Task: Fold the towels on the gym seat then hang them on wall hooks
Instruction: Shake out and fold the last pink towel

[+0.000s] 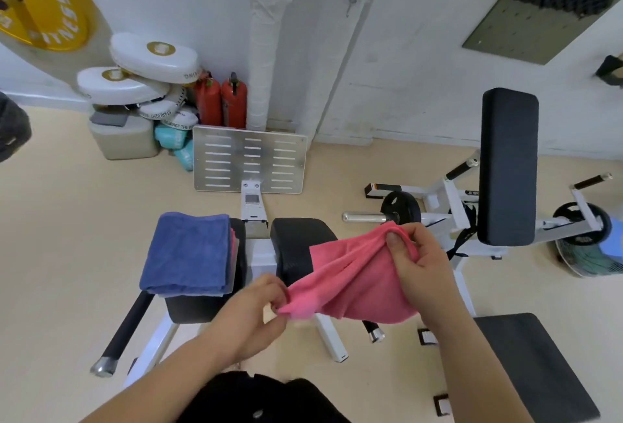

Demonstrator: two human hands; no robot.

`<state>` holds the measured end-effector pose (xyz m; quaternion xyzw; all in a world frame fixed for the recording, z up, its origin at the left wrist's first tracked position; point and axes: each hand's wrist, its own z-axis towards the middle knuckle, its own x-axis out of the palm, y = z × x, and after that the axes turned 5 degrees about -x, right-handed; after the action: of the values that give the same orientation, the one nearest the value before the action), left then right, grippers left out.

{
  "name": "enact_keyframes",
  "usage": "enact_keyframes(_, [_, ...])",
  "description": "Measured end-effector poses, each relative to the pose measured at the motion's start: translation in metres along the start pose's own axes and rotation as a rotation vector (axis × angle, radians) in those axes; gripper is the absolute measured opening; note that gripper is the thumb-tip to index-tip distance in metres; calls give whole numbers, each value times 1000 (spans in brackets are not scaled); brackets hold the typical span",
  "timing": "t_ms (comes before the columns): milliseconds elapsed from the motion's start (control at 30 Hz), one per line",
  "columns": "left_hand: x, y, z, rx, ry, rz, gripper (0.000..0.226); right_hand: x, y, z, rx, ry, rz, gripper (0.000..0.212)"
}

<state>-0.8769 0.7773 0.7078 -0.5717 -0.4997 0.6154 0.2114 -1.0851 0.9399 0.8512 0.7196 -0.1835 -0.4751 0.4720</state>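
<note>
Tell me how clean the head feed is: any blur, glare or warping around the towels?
Head view: light is even and soft, with no harsh shadows; the pink towel, left hand, right hand and folded blue towel are sharp; wide-angle distortion stretches the yellow weight plate at the corner.

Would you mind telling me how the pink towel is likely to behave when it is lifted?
Probably floppy: the pink towel sags and creases between the left hand and right hand. Likely light, since fingertip pinches hold it up.
</note>
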Motion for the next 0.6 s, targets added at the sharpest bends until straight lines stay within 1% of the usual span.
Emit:
enact_keyframes(100, [-13, 3, -17, -134, -290, -54, 35, -15, 2, -9, -30, 86, -9, 17])
enact_keyframes(133, [-16, 3, -23, -129, -340, -20, 39, -20, 4, -12, -38, 123, -3, 18])
enact_keyframes(200, [-17, -2, -38, -26, -333, 116, 39, -30, 3, -19, -63, 198, 14, 18])
enact_keyframes(267, [-8, -16, -55, 107, -311, 254, 32, -38, -2, -27, -86, 262, 14, 14])
enact_keyframes(333, [7, -32, -67, 205, -281, 325, 30, -42, -8, -29, -98, 267, 14, 9])
enact_keyframes(433, [39, -58, -89, 328, -190, 370, 25, -48, -18, -34, -85, 222, 37, 7])
enact_keyframes(500, [59, -65, -105, 313, -177, 323, 31, -50, -28, -34, -79, 194, 8, 6])
enact_keyframes(533, [66, -65, -112, 259, -188, 266, 37, -49, -33, -35, -86, 196, -14, 7])
enact_keyframes(567, [72, -65, -119, 169, -199, 193, 42, -47, -38, -37, -93, 203, -32, 7])
enact_keyframes(600, [76, -64, -125, 50, -203, 113, 40, -44, -41, -40, -95, 212, -42, 7])
